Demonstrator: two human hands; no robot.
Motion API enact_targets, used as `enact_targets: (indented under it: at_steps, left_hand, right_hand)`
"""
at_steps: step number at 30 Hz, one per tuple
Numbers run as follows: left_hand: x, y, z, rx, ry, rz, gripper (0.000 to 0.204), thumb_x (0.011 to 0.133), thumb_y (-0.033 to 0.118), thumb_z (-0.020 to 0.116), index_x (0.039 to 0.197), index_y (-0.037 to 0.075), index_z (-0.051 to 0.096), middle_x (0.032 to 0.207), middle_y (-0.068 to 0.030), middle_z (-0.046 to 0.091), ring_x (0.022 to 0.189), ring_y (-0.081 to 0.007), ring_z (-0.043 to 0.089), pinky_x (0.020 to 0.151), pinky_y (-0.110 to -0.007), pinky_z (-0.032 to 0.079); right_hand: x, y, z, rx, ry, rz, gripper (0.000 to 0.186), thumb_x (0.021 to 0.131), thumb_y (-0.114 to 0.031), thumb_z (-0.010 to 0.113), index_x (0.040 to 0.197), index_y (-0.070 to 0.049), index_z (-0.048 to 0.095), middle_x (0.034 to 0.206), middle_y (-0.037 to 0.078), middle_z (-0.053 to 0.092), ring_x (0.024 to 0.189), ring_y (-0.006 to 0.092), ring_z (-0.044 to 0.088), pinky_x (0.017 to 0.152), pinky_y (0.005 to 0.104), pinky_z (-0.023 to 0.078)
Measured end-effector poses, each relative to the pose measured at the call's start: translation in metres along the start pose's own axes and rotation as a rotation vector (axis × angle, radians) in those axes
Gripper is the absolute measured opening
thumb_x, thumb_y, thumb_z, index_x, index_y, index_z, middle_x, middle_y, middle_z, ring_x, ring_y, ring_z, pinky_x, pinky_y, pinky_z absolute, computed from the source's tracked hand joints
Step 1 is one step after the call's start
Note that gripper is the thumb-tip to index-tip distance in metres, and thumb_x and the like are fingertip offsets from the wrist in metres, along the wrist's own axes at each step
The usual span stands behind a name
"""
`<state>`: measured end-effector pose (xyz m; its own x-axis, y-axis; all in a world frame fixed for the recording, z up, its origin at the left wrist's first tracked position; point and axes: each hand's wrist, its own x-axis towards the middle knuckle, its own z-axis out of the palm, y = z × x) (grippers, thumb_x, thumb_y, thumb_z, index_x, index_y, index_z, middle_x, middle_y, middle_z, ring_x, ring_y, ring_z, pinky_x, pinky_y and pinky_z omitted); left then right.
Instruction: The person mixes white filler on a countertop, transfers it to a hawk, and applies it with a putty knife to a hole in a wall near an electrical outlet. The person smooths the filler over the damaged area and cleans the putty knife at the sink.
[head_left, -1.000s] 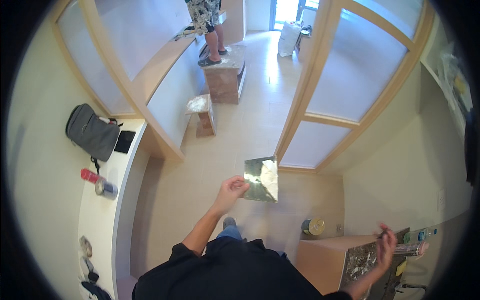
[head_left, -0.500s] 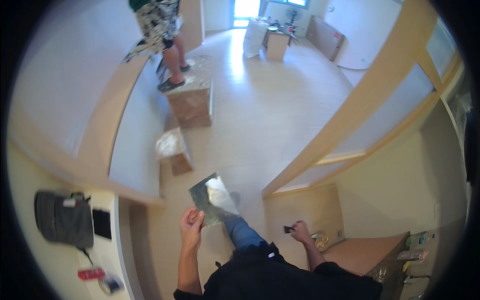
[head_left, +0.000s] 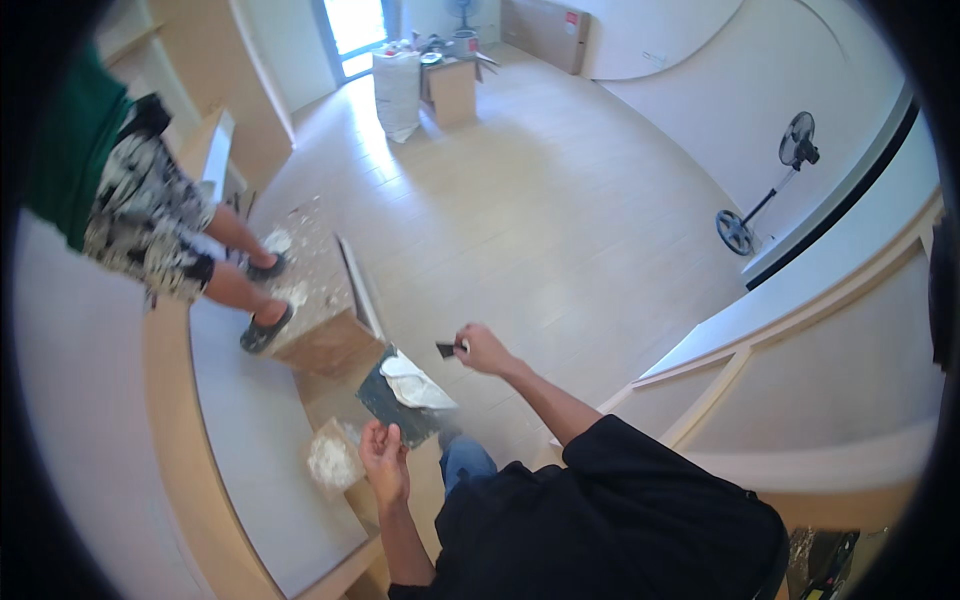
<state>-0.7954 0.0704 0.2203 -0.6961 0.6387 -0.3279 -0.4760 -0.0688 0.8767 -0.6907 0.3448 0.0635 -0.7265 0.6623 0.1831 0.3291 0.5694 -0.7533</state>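
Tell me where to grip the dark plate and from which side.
Grip the dark plate by its near edge, probably from the near left, where the left hand holds it: that part looks thin and bare; white paste lies farther right.

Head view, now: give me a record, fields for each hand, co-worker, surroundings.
left hand: grips a flat dark plate by its edge
plate load: mound of white paste
right hand: holds a small dark scraper, apart from the plate
co-worker: green top, patterned shorts, standing on a spattered box
small stool: near the box, white material on top
background: white sack, pedestal fan at right
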Motion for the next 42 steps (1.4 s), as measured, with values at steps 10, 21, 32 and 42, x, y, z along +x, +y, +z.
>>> enact_targets:
  at_steps: [10, 21, 32, 42]
  left_hand:
    - [0.366, 0.017, 0.26, -0.059, -0.555, -0.071, 0.016, 0.098, 0.008, 0.061, 0.112, 0.008, 0.053, 0.1, -0.0039, 0.068, 0.086, -0.0113, 0.065, 0.073, -0.025, 0.051]
    - [0.676, -0.008, 0.621, 0.065, -0.842, -0.222, 0.013, 0.097, 0.007, 0.061, 0.109, 0.01, 0.055, 0.097, -0.0032, 0.069, 0.084, -0.0116, 0.066, 0.074, -0.03, 0.054]
    - [0.865, -0.031, 0.986, -0.016, -0.829, -0.266, 0.035, 0.098, 0.008, 0.059, 0.13, 0.006, 0.048, 0.113, -0.0076, 0.066, 0.102, -0.015, 0.064, 0.087, -0.033, 0.053]
    - [1.091, -0.105, 1.319, -0.075, -1.028, -0.414, 0.031, 0.096, 0.005, 0.052, 0.128, 0.004, 0.051, 0.107, -0.0085, 0.066, 0.094, -0.0143, 0.066, 0.081, -0.029, 0.055]
  right_hand:
    - [-0.001, 0.302, -0.224, -0.434, 0.237, 0.947, 0.034, 0.071, -0.034, 0.068, 0.071, -0.001, 0.07, 0.071, 0.024, 0.066, 0.069, 0.0412, 0.066, 0.065, 0.0493, 0.052]
    - [-0.222, 0.24, -0.189, 0.218, -0.256, 1.924, 0.033, 0.078, -0.038, 0.076, 0.108, -0.022, 0.076, 0.124, 0.011, 0.066, 0.118, 0.0213, 0.062, 0.097, 0.0469, 0.05]
    - [0.453, 0.651, -0.583, -0.116, 0.558, 0.946, 0.028, 0.087, -0.028, 0.069, 0.086, 0.0, 0.066, 0.066, 0.016, 0.062, 0.059, 0.0285, 0.06, 0.058, 0.0402, 0.047]
    - [0.822, 0.68, -0.919, 0.036, 0.911, 0.354, 0.01, 0.09, 0.003, 0.066, 0.099, 0.005, 0.069, 0.099, 0.009, 0.063, 0.083, 0.0129, 0.063, 0.07, 0.0268, 0.055]
